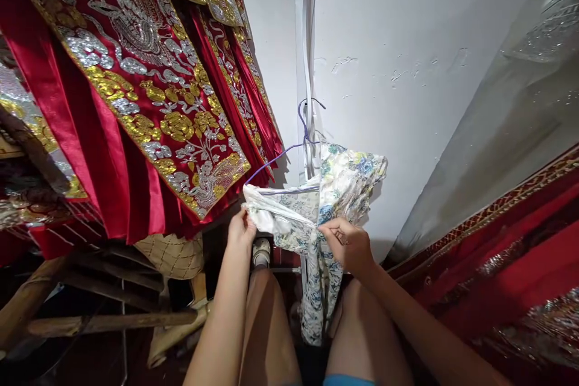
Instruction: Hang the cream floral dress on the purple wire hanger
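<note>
A white garment with a blue and green floral print (348,178) hangs on a thin purple hanger (275,160), whose hook is at a white vertical strip on the wall. My left hand (242,228) pinches the garment's left edge, near the hanger's lower left corner. Fingers of my right hand (348,244) are closed on the cloth at the middle, where a long printed piece hangs down between my knees. The right side of the garment covers that end of the hanger.
Red garments with gold and silver sequins (176,126) hang at the left. Below them are wooden poles (113,322) and a woven item (174,253). Red beaded fabric (511,241) lies at the right, beside the white wall (407,30).
</note>
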`<state>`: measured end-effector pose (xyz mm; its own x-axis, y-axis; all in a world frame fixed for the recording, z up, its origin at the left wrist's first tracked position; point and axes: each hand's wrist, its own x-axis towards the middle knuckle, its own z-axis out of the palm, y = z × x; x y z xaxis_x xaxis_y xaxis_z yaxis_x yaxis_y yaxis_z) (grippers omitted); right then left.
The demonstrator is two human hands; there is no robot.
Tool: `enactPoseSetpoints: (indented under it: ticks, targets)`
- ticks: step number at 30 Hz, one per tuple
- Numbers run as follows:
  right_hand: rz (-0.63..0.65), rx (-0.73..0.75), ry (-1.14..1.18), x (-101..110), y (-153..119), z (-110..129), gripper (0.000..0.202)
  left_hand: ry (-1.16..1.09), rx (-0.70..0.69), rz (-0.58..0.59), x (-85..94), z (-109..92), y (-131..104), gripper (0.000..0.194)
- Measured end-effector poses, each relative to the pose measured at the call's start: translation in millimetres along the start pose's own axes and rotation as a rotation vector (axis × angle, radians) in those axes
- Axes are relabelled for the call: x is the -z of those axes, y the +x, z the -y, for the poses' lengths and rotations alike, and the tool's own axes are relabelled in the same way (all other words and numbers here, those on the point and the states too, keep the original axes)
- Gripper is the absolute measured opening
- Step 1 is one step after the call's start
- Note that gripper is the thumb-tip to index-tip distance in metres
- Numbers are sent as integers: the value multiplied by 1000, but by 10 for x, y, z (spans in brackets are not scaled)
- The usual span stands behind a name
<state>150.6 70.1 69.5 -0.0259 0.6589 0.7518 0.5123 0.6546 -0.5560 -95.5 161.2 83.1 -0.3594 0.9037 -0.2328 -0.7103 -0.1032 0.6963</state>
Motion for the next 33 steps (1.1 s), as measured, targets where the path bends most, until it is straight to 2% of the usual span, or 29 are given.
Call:
enactPoseSetpoints:
  ticks: [3, 6, 9, 11, 15, 21, 23, 25, 26, 27, 29, 31, 32, 33]
  targets:
    - [-49, -145, 74, -28, -153, 29, 19, 16, 53, -39, 109, 189, -140, 14]
    - [-94, -222, 149, 12, -294, -23, 19, 57, 105, -17, 154, 251, -331, 17]
    - [-29, -325, 205, 92, -424, -132, 24, 89, 109, 57, 102, 214, -532, 12]
    - [80, -375, 203, 142, -470, -199, 27, 99, 81, 157, 27, 180, -674, 7]
    - [319, -403, 178, 178, -376, -227, 28, 248, -84, 553, -141, 152, -1023, 19]
    - [327, -316, 425, 33, -36, 18, 41, 804, -420, 952, -323, 76, -1593, 20]
    - [330, -361, 502, -19, 54, 140, 44, 928, -547, 985, -352, 35, -1636, 22]
    - [332, -465, 594, -27, 153, 254, 50, 1005, -668, 904, -350, 1, -1572, 20]
    - [372, -531, 662, -7, 211, 302, 54, 1024, -676, 872, -334, -9, -1514, 24]
    - [447, -593, 734, 30, 272, 339, 58, 1032, -638, 876, -306, -13, -1449, 31]
    - [715, -660, 820, 150, 401, 382, 60, 1049, -438, 1006, -212, -1, -1327, 36]
    - [1029, -641, 755, 304, 529, 383, 47, 1125, -202, 1174, -63, 30, -1236, 44]
    - [1120, -597, 662, 381, 591, 367, 36, 1205, -117, 1229, 30, 45, -1198, 50]
    - [1135, -531, 543, 448, 652, 340, 24, 1313, -70, 1253, 132, 54, -1162, 54]
